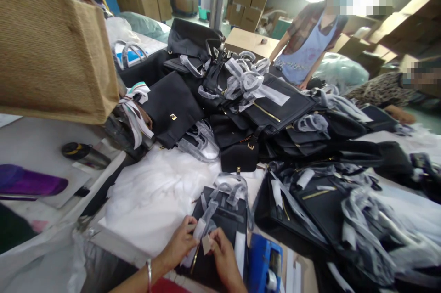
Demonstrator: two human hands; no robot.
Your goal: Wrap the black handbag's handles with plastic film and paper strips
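Just over the black bag (223, 219), which lies lengthwise away from you, your right hand (223, 250) pinches a beige card (206, 245), your left hand (182, 240) a wrapped strip (199, 230).

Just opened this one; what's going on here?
A person is working on a black bag in front of them. Their right hand pinches a small tan card over it, while the left hand is at its plastic-wrapped strap. A blue tape dispenser sits beside it. Beyond lie piled bags, with another person behind them.
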